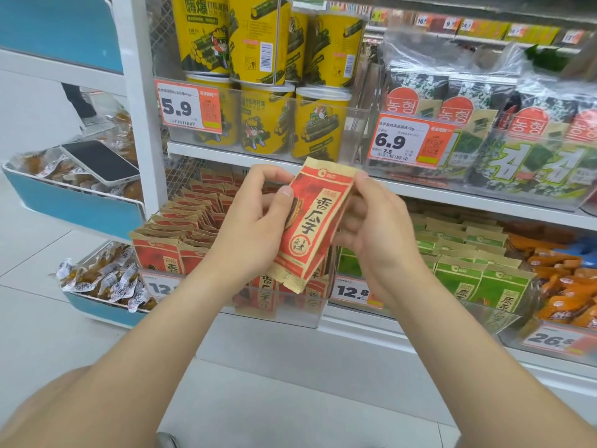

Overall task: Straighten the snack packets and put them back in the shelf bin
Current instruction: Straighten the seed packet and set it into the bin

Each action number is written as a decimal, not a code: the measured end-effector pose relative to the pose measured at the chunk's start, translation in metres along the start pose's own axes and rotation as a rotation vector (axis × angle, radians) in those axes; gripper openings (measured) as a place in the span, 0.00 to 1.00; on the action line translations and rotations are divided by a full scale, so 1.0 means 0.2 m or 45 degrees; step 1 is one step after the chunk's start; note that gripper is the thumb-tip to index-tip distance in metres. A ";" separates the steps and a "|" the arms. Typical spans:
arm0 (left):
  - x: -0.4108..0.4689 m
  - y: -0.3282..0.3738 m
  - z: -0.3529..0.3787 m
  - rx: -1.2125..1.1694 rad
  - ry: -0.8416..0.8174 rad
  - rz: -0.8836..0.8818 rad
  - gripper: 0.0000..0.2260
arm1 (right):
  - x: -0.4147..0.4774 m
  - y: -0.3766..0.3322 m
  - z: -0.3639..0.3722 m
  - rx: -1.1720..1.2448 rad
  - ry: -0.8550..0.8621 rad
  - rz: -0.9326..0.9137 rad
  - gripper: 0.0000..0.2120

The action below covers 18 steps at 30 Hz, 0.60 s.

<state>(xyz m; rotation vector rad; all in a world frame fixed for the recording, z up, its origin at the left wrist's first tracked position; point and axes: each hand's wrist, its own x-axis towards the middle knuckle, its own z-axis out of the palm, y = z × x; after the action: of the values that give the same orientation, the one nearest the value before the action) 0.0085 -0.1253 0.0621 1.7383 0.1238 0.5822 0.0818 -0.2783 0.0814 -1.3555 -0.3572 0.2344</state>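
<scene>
**A:** Where is the red and tan paper snack packet sitting?

**B:** It isn't sitting anywhere. It is hanging in the air between both hands, tilting with its top leaning to the right, in front of the lower shelf and just above the clear plastic shelf bin.

**A:** How are the hands holding it?

**B:** The left hand is gripping the left edge, with the thumb pressing on the printed front and the fingers curling behind. The right hand is curling round the right edge, with its thumb lying near the top corner.

**A:** What is the bin carrying?

**B:** Matching red packets are standing in rows, one behind another, and filling the left side of it.

**A:** And around that?

**B:** Green paper packets are standing in the neighbouring bin to the right, with orange wrapped snacks lying beyond them. On the shelf above, yellow round tubs are sitting two high, and dark seaweed packs are standing beside them. White and orange price tags are hanging on the bin fronts. Off to the left, a blue-fronted rack is holding small wrapped snacks, and a dark-screened phone is lying on top of those in its upper tray.
</scene>
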 end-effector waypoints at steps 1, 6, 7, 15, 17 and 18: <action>0.01 0.00 0.00 0.000 0.027 -0.026 0.05 | 0.00 0.00 0.00 0.008 -0.046 0.004 0.16; 0.01 -0.02 0.00 0.107 0.036 0.001 0.07 | -0.03 0.03 0.00 -0.192 -0.185 -0.088 0.13; 0.01 -0.01 0.00 0.071 0.012 -0.004 0.05 | -0.04 0.04 0.00 -0.203 -0.183 -0.095 0.12; -0.01 0.01 0.01 -0.101 -0.076 -0.018 0.08 | -0.05 0.03 0.03 -0.261 -0.122 -0.161 0.09; -0.01 0.01 0.02 -0.207 -0.087 -0.084 0.07 | -0.06 0.02 0.05 -0.266 -0.138 -0.172 0.10; -0.01 0.01 0.03 -0.270 -0.086 -0.117 0.08 | -0.06 0.02 0.06 -0.281 -0.154 -0.183 0.10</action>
<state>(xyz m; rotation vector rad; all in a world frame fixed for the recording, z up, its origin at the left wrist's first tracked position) 0.0084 -0.1311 0.0630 1.5363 0.0905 0.4525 0.0661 -0.2718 0.0773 -1.5286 -0.5934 0.1602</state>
